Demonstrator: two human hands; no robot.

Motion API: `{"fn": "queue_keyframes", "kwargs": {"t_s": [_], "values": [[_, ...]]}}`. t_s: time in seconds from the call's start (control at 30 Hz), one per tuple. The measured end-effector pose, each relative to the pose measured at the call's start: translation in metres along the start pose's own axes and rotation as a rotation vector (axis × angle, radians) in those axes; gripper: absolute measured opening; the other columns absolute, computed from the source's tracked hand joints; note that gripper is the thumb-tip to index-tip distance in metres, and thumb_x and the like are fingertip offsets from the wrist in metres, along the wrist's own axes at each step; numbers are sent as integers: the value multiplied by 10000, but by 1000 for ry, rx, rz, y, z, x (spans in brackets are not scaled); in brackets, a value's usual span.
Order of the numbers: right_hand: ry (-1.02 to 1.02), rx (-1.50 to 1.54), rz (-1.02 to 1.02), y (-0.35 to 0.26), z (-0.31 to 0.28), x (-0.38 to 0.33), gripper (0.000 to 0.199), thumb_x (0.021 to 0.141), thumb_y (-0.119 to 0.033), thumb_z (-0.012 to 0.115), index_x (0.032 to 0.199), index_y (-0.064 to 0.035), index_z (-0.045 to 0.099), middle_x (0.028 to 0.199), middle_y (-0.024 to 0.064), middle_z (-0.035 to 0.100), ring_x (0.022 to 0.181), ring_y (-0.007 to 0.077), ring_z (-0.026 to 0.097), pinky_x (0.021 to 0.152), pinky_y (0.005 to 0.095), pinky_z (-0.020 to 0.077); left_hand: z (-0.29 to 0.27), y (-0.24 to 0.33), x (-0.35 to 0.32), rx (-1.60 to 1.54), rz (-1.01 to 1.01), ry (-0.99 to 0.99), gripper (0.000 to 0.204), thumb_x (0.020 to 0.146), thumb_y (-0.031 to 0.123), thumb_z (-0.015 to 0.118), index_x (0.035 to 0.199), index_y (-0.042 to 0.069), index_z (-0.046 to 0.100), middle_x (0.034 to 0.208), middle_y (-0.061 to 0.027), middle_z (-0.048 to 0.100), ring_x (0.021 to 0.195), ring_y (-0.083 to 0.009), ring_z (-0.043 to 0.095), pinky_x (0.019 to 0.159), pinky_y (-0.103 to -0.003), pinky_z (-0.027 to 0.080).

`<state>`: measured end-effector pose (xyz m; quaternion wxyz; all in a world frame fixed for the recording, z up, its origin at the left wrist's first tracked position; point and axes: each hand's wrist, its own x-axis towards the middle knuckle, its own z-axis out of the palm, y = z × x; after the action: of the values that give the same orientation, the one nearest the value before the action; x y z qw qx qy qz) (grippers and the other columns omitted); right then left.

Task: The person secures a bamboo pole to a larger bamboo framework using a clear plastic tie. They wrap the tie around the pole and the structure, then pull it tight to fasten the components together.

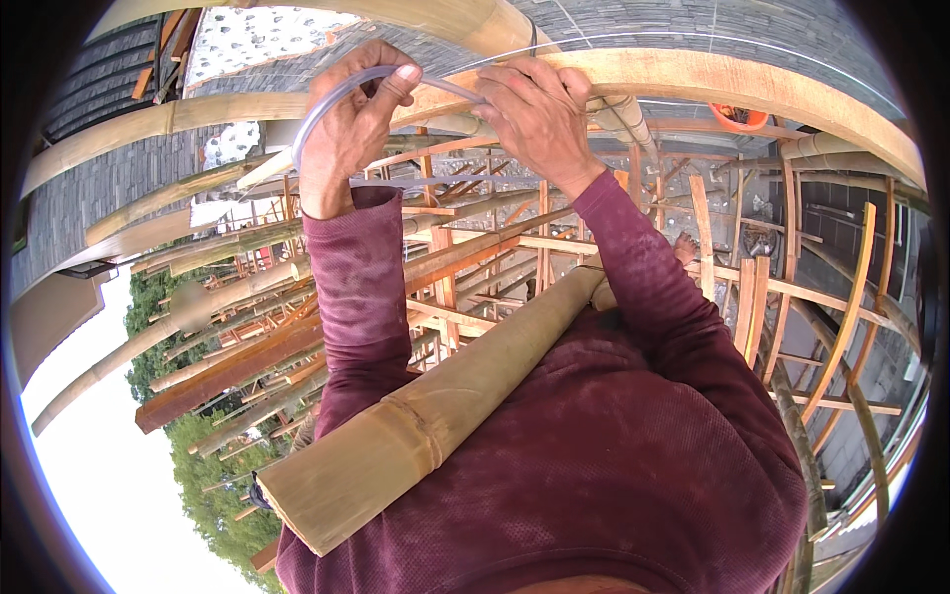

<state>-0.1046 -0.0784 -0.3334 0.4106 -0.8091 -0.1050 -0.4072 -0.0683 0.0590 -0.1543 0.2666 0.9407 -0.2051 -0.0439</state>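
Observation:
A clear flexible plastic tube bends in an arc between my two hands and hangs down past my left wrist. My left hand is closed, pinching the tube between thumb and fingers. My right hand grips the tube's other stretch, its fingers curled against a pale sawn wooden beam. The tube's end at the right hand is hidden by the fingers. Behind my left cuff another length of clear tube runs sideways. A thick bamboo pole slants across the front of my body, below both forearms.
Bamboo poles and timber framing crisscross below and to the left. A thin white string stretches above the beam. An orange bucket sits at the far right. Grey stone-clad wall and upright boards flank me.

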Motion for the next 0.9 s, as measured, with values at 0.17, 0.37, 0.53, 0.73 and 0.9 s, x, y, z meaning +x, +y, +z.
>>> {"fn": "queue_keyframes", "kwargs": {"t_s": [0.17,0.37,0.53,0.73,0.9], "values": [[-115,0,-10,2,-13,2,422,767,-307,752,1145,-163,631,1258,-37,595,1178,157,501,923,368,287,-14,5,-1,0,30,57,275,911,275,686,916,1,666,745,-70,655,686,-129,631,642,-262,504],[-158,-35,-20,-1,-11,3,376,783,-296,738,1124,-169,643,1258,-47,594,1191,174,493,939,382,281,-48,19,-9,-41,65,160,283,932,274,664,935,-9,669,753,-66,647,712,-134,620,705,-263,497],[-94,-40,-23,0,-5,3,285,781,-288,743,1040,-187,680,1216,-59,615,1164,158,505,921,374,280,-55,28,-10,-13,87,153,296,932,288,662,953,-7,673,751,-71,656,732,-143,635,732,-264,501],[-61,-90,-49,4,-1,2,265,783,-282,743,1034,-215,693,1199,-76,619,1158,151,506,931,383,281,-53,21,-10,-17,82,121,314,925,307,668,982,-2,669,788,-67,655,764,-147,635,780,-285,500],[-63,41,-10,0,-13,9,218,774,-194,641,985,-185,695,1177,8,612,1152,232,515,910,447,296,-48,17,-9,24,60,111,319,925,321,667,1014,15,682,822,-61,671,795,-147,640,840,-293,491]]}}
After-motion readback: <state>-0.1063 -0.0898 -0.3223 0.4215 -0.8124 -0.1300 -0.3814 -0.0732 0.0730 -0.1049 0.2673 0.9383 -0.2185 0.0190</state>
